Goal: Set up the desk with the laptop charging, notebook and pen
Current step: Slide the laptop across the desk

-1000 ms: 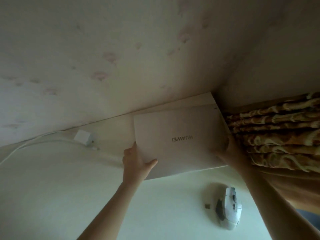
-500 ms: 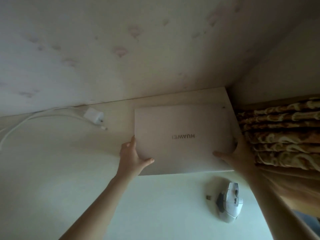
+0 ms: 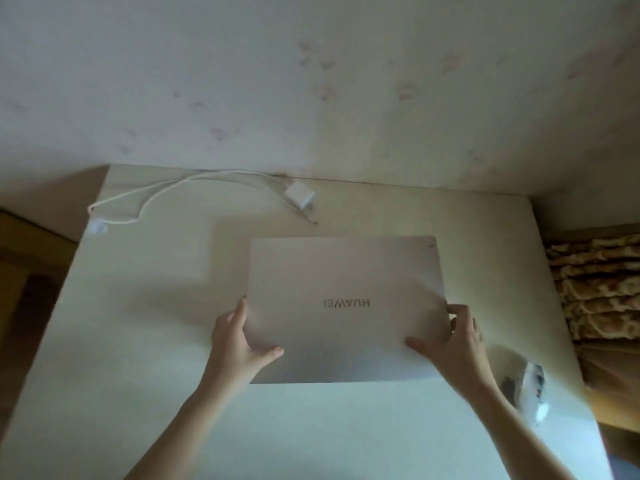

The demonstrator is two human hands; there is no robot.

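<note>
A closed silver laptop lies flat on the pale desk, its logo upside down to me. My left hand grips its near left corner, thumb on the lid. My right hand holds the near right edge the same way. A white charger brick with its white cable lies at the back of the desk by the wall, apart from the laptop. The cable's loose plug tip points toward the laptop. No notebook or pen is in view.
A white computer mouse sits at the desk's right edge, blurred. A patterned curtain or blanket hangs beyond the right side. The stained wall runs along the back. Dark floor shows on the left.
The laptop has come away from the back right corner toward the middle of the desk, held in both hands. My view has swung left, so the whole charger cable shows.
</note>
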